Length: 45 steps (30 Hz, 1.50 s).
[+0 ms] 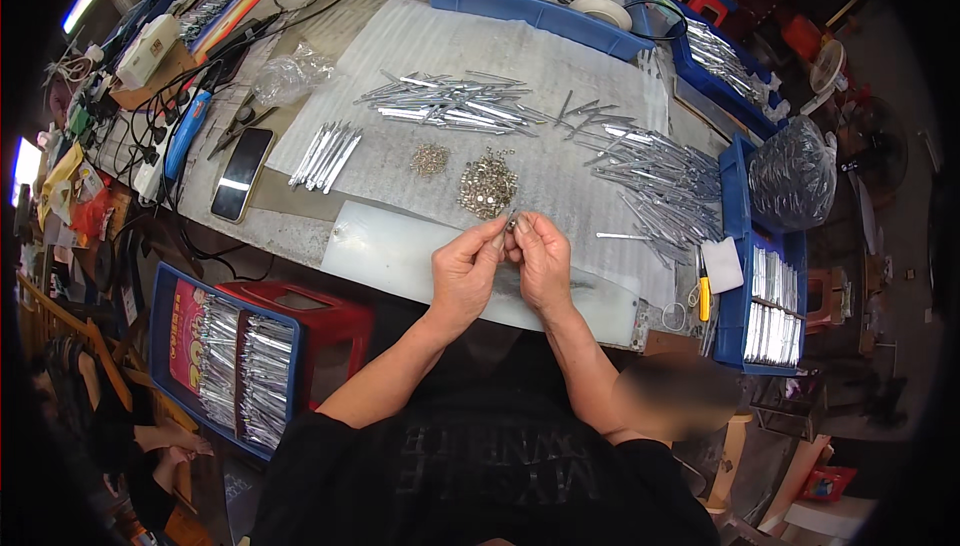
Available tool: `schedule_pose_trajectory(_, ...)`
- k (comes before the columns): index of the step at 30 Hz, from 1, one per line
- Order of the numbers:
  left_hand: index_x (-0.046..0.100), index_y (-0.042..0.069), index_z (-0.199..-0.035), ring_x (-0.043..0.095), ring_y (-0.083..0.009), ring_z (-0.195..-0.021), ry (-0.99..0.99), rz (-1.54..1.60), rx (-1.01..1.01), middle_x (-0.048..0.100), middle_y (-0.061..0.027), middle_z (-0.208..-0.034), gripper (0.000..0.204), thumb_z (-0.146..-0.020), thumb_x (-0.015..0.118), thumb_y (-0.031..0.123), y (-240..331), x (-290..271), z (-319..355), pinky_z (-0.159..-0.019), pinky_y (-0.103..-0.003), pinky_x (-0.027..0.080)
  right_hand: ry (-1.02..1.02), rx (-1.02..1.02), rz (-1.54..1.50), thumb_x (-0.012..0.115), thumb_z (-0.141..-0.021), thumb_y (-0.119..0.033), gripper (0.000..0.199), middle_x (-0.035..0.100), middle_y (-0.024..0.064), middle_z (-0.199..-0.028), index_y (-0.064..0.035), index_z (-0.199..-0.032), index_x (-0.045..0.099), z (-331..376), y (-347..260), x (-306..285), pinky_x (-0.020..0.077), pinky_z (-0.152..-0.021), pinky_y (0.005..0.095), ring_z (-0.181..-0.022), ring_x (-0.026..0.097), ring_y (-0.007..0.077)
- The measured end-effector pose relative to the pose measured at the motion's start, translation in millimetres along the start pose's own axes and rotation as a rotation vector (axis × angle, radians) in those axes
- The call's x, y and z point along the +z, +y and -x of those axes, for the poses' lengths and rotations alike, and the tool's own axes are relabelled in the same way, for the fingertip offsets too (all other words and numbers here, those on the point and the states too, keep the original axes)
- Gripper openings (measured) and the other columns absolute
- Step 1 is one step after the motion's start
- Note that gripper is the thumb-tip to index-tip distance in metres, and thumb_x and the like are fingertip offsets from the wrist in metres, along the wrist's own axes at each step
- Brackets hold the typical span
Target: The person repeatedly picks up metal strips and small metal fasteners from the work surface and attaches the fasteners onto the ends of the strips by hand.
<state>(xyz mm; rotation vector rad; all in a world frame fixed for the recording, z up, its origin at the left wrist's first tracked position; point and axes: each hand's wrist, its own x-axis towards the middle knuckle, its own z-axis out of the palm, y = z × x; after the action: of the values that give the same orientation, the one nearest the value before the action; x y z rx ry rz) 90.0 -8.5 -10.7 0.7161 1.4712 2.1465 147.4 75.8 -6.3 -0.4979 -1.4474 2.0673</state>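
Note:
Fingertips of my left hand [464, 271] and my right hand [542, 264] come together over the near edge of the work mat, both closed in a pinch. Between them shows a tiny metal part [511, 225], mostly covered by the fingers; its exact kind I cannot make out. Just beyond lies a heap of small round metal pieces [487, 186], with a smaller pile of tiny coppery pieces [430, 159] to its left. Slim silvery metal strips [450, 104] are heaped farther back, more strips [655, 181] spread at the right, and a neat row [326, 157] sits at the left.
A whitish board [400, 251] lies under my wrists. Blue bins [540, 11] stand at the back and right. Left are a phone [243, 174], cables and a power strip [152, 166]. A yellow-handled cutter [704, 296] lies right. A blue crate [163, 331] of strips stands lower left.

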Motion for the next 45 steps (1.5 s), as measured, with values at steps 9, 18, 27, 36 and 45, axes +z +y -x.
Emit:
schedule_pose_trajectory(9,0.057,-0.001,-0.102,0.048,-0.0049,-0.065,0.025,-0.028,0.001,0.057,-0.0025,-0.078,0.020,-0.082,0.050,0.001,-4.2,0.7,-0.8,-0.056,-0.017,0.040,0.013,-0.095,0.103,0.043,-0.089,-0.018,0.020,0.048,-0.0006,-0.065,-0.0004,-0.083,0.052,0.4,-4.1,6.6,0.0357,-0.050,0.0187,-0.056,0.043,0.0055)
schedule_pose_trajectory(18,0.057,-0.002,-0.101,0.049,-0.0054,-0.066,0.015,0.009,-0.036,0.058,-0.0022,-0.079,0.020,-0.082,0.050,0.000,1.2,3.3,0.3,-0.058,-0.018,0.042,0.014,-0.037,0.100,0.048,-0.086,-0.021,0.021,0.049,-0.0020,-0.061,-0.0034,-0.076,0.054,-0.3,-5.7,0.3,0.0310,-0.049,0.0169,-0.054,0.040,0.0038)
schedule_pose_trajectory(27,0.057,0.000,-0.102,0.044,-0.0034,-0.058,-0.001,0.035,-0.070,0.055,-0.0016,-0.073,0.021,-0.082,0.051,0.001,4.8,4.6,1.8,-0.051,-0.016,0.036,0.067,-0.076,0.214,0.049,-0.086,-0.025,0.025,0.048,-0.0023,-0.063,-0.0026,-0.077,0.055,-4.7,-4.7,-5.7,0.0331,-0.049,0.0172,-0.055,0.040,0.0028)
schedule_pose_trajectory(36,0.056,0.002,-0.104,0.039,-0.0012,-0.050,-0.036,0.067,-0.051,0.052,-0.0005,-0.066,0.022,-0.082,0.050,0.001,6.6,5.2,2.9,-0.042,-0.014,0.029,0.083,-0.128,0.187,0.051,-0.085,-0.018,0.019,0.051,-0.0024,-0.069,-0.0006,-0.080,0.055,-3.5,-9.3,-5.7,0.0371,-0.057,0.0175,-0.064,0.044,0.0037)
schedule_pose_trajectory(45,0.056,0.001,-0.103,0.038,-0.0012,-0.050,-0.044,0.089,-0.078,0.051,-0.0004,-0.066,0.021,-0.083,0.050,0.001,6.0,4.1,3.8,-0.042,-0.014,0.029,0.129,-0.118,0.257,0.053,-0.084,-0.014,0.015,0.052,-0.0025,-0.070,0.0002,-0.082,0.055,-5.1,-3.5,-12.5,0.0383,-0.060,0.0178,-0.067,0.046,0.0038)
